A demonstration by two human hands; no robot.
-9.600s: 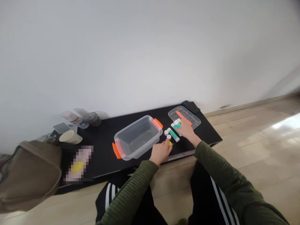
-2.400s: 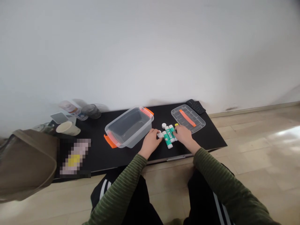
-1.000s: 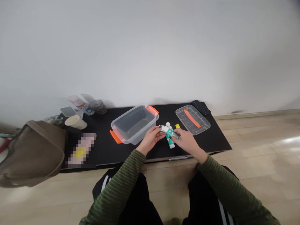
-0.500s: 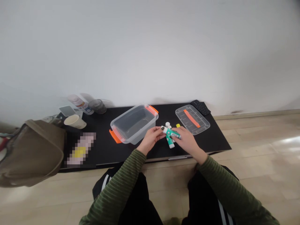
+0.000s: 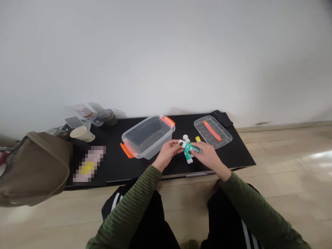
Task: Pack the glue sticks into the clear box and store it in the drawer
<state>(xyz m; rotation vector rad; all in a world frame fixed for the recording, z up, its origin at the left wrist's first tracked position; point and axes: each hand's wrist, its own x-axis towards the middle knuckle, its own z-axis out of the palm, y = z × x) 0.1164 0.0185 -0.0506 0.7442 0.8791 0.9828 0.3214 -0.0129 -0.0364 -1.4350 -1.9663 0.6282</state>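
Both my hands hold one green-and-white glue stick [image 5: 191, 147] just above the low black table [image 5: 233, 152]. My right hand [image 5: 207, 157] grips its green body. My left hand [image 5: 168, 153] pinches its white cap end. Under them lies another green glue stick [image 5: 188, 158], with a white cap [image 5: 185, 137] and a small yellow item [image 5: 197, 139] just behind. An empty clear bin [image 5: 147, 136] with orange handles stands to the left of my hands.
The bin's clear lid [image 5: 213, 131] with an orange strip lies at the right, a black remote [image 5: 221, 118] behind it. At the left are a paper cup [image 5: 81, 133], a glass [image 5: 108, 117], a bottle [image 5: 85, 112] and an olive bag [image 5: 31, 169].
My hands lifted one glue stick off the table, where they had been touching the row, and now hold it between them. The view shifted slightly.
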